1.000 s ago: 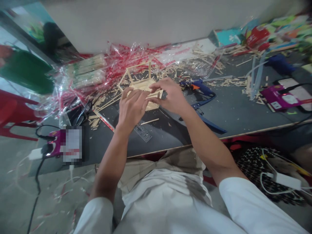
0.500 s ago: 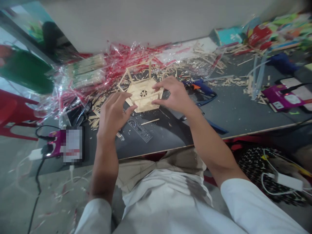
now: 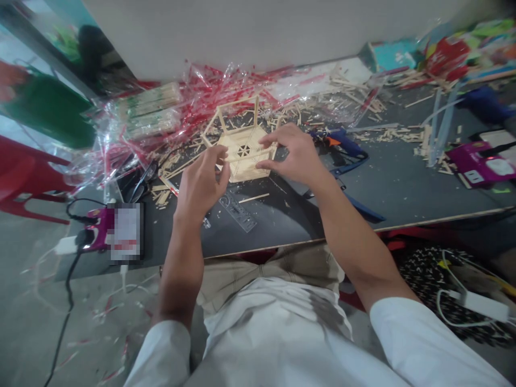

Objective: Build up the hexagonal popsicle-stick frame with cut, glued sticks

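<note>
A small model built of thin wooden sticks [image 3: 242, 148], with a flat hexagonal base and upright posts, stands on the dark table [image 3: 395, 185]. My right hand [image 3: 296, 156] pinches a thin stick laid across the model's near right side. My left hand [image 3: 201, 180] is at the model's near left corner, thumb and fingers curled toward the other end of that stick. Whether the left fingers grip it or only touch it is unclear.
Loose stick offcuts and crumpled red-and-clear wrap [image 3: 193, 102] litter the table behind the model. A blue glue gun [image 3: 342, 145] lies right of my right hand. A clear ruler [image 3: 237, 207] lies near the front edge. Purple power strips [image 3: 99, 228] sit at far left and right.
My left hand drew away to the left, then came back to the model's near left corner. My right hand stayed on the model's right side. The view shifted slightly.
</note>
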A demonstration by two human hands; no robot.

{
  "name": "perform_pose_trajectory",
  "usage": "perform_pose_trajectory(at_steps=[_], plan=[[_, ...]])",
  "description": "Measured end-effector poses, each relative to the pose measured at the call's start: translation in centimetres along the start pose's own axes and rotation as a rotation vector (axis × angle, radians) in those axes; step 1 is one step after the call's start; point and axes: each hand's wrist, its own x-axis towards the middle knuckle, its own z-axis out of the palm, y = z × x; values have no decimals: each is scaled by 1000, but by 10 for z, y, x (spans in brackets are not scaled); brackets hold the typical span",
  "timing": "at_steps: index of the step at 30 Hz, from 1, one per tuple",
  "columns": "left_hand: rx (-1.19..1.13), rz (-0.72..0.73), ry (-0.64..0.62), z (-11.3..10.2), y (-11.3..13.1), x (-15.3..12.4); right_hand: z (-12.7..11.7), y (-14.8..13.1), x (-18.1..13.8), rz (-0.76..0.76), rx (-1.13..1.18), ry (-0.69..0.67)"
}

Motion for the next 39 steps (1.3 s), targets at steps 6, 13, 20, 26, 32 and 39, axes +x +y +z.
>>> perform_pose_trajectory(at_steps=[6,13,20,26,32,39], plan=[[12,-31,21,-3,0,2,1,0,2,-17,5,103],[-33,-11,-77,3,-7,4,3,-5,1,-40,-30,143],[-96,-19,-43,13,-9,4,9,-2,0,7,-47,111],[-176,-13,-2,19,-13,4,5,-6,1,10,-36,102],[-286,-43,58,24,-16,4,2,-7,1,29,-27,78],[-513,-128,164,27,-14,7,3,-6,2,6,-36,99]])
